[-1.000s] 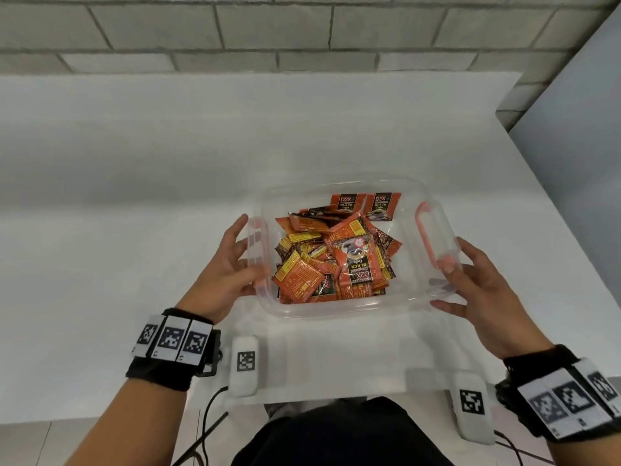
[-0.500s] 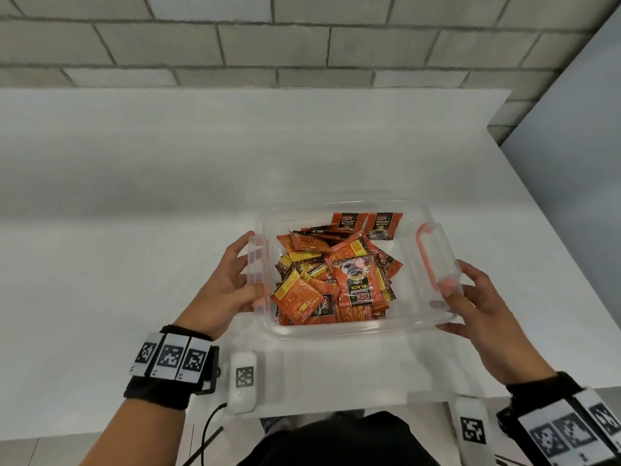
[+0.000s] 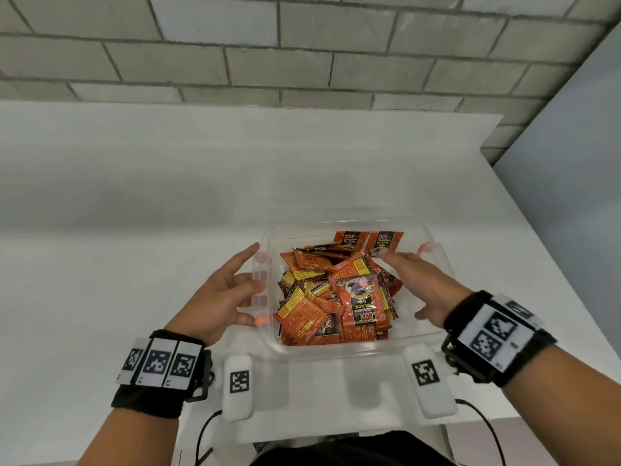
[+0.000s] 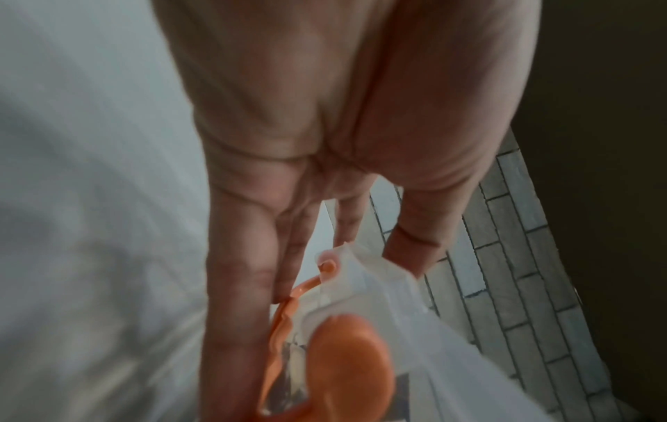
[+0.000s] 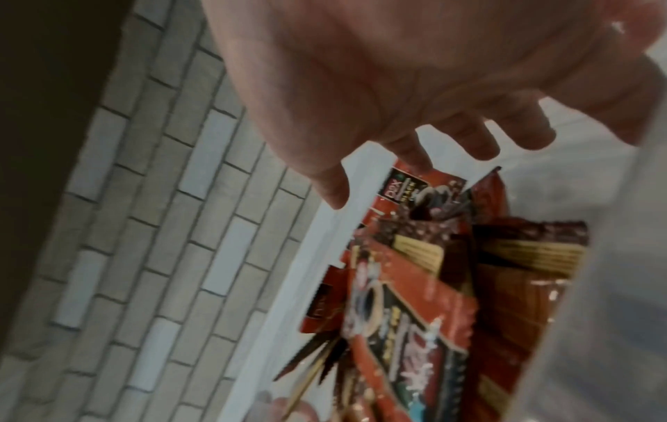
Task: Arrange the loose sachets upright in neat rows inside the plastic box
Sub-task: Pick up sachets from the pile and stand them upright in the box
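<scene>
A clear plastic box (image 3: 336, 348) with orange latches (image 3: 424, 246) stands on the white table close in front of me. A loose heap of orange coffee sachets (image 3: 336, 297) fills its middle. Two sachets (image 3: 349, 240) stand upright against the far wall. My left hand (image 3: 242, 287) lies against the box's left side with its fingers straight and spread, next to the left latch (image 4: 346, 365). My right hand (image 3: 420, 280) hovers over the right part of the heap. Its relaxed fingers (image 5: 408, 148) reach toward the right upright sachet (image 5: 408, 191) and hold nothing.
The white table (image 3: 134, 230) runs back to a grey brick wall (image 3: 302, 45), and a grey panel (image 3: 571, 163) bounds it on the right. Two white tagged blocks (image 3: 239, 381) (image 3: 426, 375) with cables sit at the near edge below the box.
My right hand has left the box's right outer side and moved in over the sachets toward the far right corner. The left hand stays at the left side.
</scene>
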`<state>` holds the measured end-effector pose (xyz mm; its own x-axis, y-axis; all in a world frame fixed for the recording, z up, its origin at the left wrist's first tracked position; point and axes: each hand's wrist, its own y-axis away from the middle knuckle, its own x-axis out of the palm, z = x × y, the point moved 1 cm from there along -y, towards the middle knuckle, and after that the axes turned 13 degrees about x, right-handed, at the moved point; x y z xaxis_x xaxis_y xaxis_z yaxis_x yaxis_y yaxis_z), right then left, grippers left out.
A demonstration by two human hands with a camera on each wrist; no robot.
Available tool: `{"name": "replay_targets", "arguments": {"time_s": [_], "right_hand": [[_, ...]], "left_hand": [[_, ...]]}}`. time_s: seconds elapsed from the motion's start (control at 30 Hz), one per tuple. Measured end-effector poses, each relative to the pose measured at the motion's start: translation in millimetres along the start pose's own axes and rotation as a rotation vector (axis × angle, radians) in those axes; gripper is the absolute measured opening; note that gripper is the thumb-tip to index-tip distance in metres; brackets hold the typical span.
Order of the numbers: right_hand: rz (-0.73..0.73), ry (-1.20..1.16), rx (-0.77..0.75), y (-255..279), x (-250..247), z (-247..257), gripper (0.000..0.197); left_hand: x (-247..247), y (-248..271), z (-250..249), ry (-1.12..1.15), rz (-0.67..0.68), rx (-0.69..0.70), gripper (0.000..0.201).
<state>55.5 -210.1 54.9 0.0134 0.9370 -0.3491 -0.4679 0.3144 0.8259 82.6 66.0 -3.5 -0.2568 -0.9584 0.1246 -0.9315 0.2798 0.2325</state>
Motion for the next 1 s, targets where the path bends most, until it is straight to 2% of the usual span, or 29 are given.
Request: {"name": "replay_targets", "arguments": {"time_s": [0.17, 0.33, 0.5, 0.8, 0.9, 0.97, 1.0], "right_hand": [[0.05, 0.018, 0.091, -6, 15, 4, 0.059], [0.07, 0.023, 0.011, -3, 47, 14, 0.057], [0.059, 0.082, -0.047, -2, 69, 20, 0.07], [0.078, -0.016, -0.034, 0, 49, 16, 0.071], [0.077, -0.052, 0.038, -4, 38, 4, 0.072], [0.133, -0.038, 0.095, -7, 42, -4, 0.078], [0.16, -0.021, 0.109, -8, 46, -6, 0.089]], "left_hand": [[-1, 0, 1, 0.044, 0.005, -0.019, 0.06], [-1, 0, 1, 0.052, 0.007, -0.018, 0.06], [0, 0, 2, 0.053, 0.004, -0.008, 0.061], [-1, 3, 1, 0.084, 0.017, -0.016, 0.061], [-1, 3, 1, 0.088, 0.022, -0.013, 0.066], [-1, 3, 2, 0.088, 0.023, -0.014, 0.066], [-2, 2, 2, 0.087, 0.021, -0.015, 0.063]]}}
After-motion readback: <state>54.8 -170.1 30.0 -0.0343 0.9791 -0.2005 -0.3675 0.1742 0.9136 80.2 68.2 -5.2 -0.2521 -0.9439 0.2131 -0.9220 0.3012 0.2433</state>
